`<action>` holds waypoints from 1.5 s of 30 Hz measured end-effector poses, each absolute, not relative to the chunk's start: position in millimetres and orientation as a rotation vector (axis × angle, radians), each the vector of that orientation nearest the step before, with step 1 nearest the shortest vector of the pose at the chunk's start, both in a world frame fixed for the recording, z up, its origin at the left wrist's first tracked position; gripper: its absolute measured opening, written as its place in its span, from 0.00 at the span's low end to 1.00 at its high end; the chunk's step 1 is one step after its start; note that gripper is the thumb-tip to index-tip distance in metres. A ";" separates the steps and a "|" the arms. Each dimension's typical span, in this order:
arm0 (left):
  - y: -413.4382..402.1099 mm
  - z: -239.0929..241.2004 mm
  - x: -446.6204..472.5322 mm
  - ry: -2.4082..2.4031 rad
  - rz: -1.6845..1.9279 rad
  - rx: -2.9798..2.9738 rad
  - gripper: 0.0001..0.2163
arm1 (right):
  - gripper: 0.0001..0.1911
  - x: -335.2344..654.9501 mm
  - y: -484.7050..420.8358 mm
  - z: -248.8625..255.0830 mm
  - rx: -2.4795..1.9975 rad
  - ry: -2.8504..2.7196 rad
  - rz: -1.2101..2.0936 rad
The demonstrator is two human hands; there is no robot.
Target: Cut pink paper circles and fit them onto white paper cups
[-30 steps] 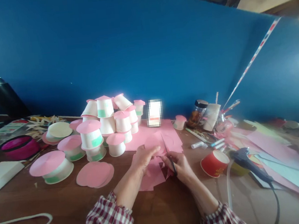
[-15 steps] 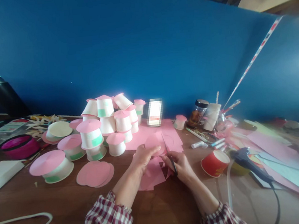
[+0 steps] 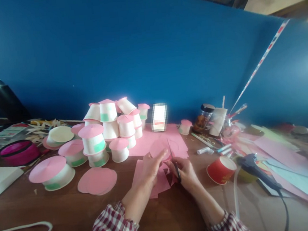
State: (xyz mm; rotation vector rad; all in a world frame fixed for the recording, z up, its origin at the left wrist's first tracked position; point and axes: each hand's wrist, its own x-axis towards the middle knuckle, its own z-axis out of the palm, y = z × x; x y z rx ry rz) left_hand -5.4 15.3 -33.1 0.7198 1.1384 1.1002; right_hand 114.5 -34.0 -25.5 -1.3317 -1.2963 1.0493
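Pink paper point(image 3: 158, 147) with a rounded edge is pinched between the thumb and fingers of my left hand point(image 3: 152, 166). My right hand point(image 3: 185, 170) is closed around the handles of a pair of scissors point(image 3: 178, 171), whose blades point away from me at the right edge of that paper. Under my hands lie pink scraps point(image 3: 160, 185) on the brown table. Beyond them a larger pink sheet point(image 3: 176, 131) is spread flat. Left of my left hand rests a small overlapping pile of pink paper circles point(image 3: 97, 181).
Paper cups with pink conical tops point(image 3: 92, 139) are stacked at left. A red paper cup point(image 3: 221, 170) lies tipped at right, beside a glue gun point(image 3: 260, 172) with its cable. A dark-lidded jar point(image 3: 204, 118) and markers point(image 3: 224, 148) sit behind. A white cord point(image 3: 44, 224) lies front left.
My left hand has shifted slightly right and turned on the paper, and more pink scrap shows to its left. My right hand still grips the scissors in nearly the same place.
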 end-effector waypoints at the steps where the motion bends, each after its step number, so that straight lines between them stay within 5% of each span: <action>1: 15.4 -35.2 -4.8 1.133 1.106 0.741 0.24 | 0.15 113.9 -34.3 -25.6 -1.327 -1.295 1.057; 19: 8.8 -17.8 -10.1 1.078 1.055 0.796 0.16 | 0.18 112.4 -35.7 -19.4 -1.345 -1.307 1.025; 45: 20.5 -29.8 -15.7 1.082 1.027 0.806 0.21 | 0.14 117.1 -33.8 -24.8 -1.348 -1.374 0.999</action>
